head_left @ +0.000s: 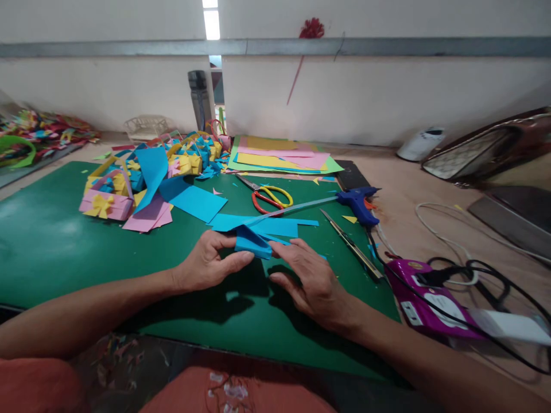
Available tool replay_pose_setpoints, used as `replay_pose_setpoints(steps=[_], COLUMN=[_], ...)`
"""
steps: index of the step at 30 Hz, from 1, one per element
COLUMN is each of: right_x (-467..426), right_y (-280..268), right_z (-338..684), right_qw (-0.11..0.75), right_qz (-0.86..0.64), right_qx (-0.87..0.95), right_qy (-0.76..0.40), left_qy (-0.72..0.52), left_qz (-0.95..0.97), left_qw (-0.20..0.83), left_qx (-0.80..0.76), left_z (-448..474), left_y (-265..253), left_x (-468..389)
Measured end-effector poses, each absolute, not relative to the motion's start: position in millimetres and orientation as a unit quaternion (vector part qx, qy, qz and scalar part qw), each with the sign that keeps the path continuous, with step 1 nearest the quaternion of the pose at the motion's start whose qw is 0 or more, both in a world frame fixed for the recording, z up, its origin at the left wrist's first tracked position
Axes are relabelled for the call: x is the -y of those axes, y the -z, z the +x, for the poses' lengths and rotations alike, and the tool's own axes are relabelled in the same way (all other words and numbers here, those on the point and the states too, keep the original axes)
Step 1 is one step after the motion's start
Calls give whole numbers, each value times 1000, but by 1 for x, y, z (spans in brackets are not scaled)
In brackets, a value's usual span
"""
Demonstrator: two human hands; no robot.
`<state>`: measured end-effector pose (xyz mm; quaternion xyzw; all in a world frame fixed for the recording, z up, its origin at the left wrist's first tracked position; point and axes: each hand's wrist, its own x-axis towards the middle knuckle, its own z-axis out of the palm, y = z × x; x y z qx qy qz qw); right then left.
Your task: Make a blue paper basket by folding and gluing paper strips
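Note:
A folded piece of blue paper (253,245), bent into a small box-like shape, is held just above the green cutting mat (172,310). My left hand (210,258) is closed on its left end, thumb in front and fingers partly hidden behind. At its right end, the fingertips of my right hand (312,281) touch or nearly touch the edge; the thumb is spread away below. Beyond the hands lie flat blue paper strips (279,227). Scissors (273,199) with red and yellow handles rest behind them. A blue glue gun (359,205) with a long glue stick lies to the right.
A utility knife (353,246) lies right of my right hand. Farther right is a purple power strip (430,298) with black cables. Small paper baskets (107,201) and blue sheets (193,198) sit at left. Stacked coloured paper (284,156) lies at the back beside a dark bottle (200,100).

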<state>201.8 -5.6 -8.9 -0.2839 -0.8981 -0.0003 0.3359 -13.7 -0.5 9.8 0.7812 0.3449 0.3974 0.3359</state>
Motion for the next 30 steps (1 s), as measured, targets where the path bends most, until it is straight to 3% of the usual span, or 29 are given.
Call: replay_pose_setpoints(steps=[4,13,22,30], right_x=[7,9,10,12], right_y=[6,-10,-40,-44], right_z=[200,193,192,184], right_qw=[342,367,365,295], right_qz=[-291,-289,-261,-380], right_qx=[894,884,893,873], right_qy=[-13,0,30,-83], left_qy=[-390,-363,-279,-244], left_qz=[772,847,820,811], left_qw=[341,229,318,371], left_qx=[-367,-314,-387,-380], left_z=[-11,-1,1,5], left_y=[-7,-16,-37,-47], left_x=[1,8,1,0])
